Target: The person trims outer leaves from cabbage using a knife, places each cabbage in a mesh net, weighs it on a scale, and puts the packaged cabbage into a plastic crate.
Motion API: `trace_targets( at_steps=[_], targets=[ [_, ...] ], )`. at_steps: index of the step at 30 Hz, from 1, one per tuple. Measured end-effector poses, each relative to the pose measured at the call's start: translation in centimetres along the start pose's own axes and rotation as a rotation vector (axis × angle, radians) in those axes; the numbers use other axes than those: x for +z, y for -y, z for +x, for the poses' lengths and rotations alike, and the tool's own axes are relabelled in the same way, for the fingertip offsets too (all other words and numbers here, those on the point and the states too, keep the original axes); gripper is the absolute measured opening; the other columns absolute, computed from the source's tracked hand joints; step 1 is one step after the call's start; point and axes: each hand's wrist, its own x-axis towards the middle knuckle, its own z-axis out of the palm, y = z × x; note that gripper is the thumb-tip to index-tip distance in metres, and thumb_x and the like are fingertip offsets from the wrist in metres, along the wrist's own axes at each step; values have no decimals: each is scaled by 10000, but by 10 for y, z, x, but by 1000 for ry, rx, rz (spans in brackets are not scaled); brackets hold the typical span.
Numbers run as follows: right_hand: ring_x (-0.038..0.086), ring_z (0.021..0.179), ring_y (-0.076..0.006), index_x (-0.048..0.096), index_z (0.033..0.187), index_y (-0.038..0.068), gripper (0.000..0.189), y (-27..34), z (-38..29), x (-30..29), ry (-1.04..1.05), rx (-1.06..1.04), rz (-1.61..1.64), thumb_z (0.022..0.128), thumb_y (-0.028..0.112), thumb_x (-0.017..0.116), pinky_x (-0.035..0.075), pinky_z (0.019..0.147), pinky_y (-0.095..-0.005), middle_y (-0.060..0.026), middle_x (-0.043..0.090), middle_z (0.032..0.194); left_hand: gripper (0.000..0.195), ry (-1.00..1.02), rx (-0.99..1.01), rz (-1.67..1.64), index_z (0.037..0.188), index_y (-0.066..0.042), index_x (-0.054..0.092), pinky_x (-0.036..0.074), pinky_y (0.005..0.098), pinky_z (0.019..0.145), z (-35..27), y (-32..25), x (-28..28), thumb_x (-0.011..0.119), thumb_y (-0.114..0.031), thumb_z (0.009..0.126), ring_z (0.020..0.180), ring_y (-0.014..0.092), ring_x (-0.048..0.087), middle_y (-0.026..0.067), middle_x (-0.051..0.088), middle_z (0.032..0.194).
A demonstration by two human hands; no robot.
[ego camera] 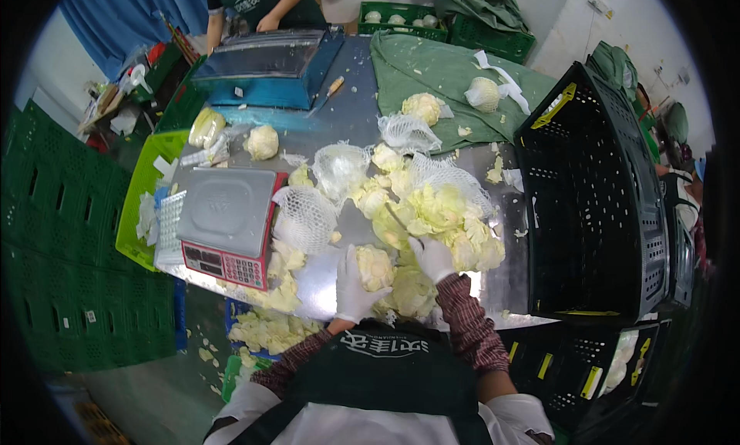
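My left hand (352, 289), in a white glove, holds a trimmed cauliflower head (374, 268) upright at the near edge of the metal table. My gloved right hand (433, 259) grips a knife (396, 217), its blade pointing up and left over a pile of pale leaves (436, 208). Just below the hands, between them, lies a leafy pale head (413, 292). White foam nets (305, 219) lie left of the pile and behind it. Another trimmed head (262, 143) sits farther back on the left.
A red-rimmed scale (228, 214) stands left, beside a lime-green basket (136, 214). A large black crate (589, 214) lies on its side at right. A green cloth (457, 86), a second knife (328, 95) and a wrapping machine (266, 63) are farther back, where another person (266, 6) stands.
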Motion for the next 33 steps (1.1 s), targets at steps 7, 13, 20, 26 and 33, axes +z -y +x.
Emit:
trace_targets(
  at_steps=[7,13,20,26,33],
  targets=[
    [598,954,-260,536,1227,48,665,56,-52,18,106,-106,510,717,422,742,464,850,-310,-160,599,1097,1112,70,-91,-317,1363,9,291,343,417,1029,-11,55,-37,896,-348,500,1215,378,383,231,384,1284],
    [594,966,-258,524,1247,81,618,44,-46,17,171,-379,511,734,347,743,478,824,-323,-123,550,1168,1088,357,7,-233,1369,3,316,356,374,1031,18,25,-50,888,-335,507,1236,351,412,221,412,1326],
    [619,687,-331,587,1001,61,274,27,-98,15,-72,-301,216,867,299,608,484,604,-391,-152,623,770,1095,170,-23,-66,1355,43,320,414,357,970,13,21,-27,863,-418,523,1183,338,491,238,475,1289],
    [593,570,-346,586,888,110,251,26,-104,31,-25,-244,175,889,360,563,463,508,-422,-129,616,673,1072,135,-58,25,1315,40,364,437,371,932,13,15,-23,857,-472,513,1134,339,522,224,506,1237],
    [580,568,-359,561,890,76,231,31,-80,36,-203,-321,87,919,301,520,446,493,-429,-170,601,681,1062,138,-272,-6,1302,23,376,446,378,915,9,6,-25,861,-481,503,1107,350,529,217,517,1217]
  ],
)
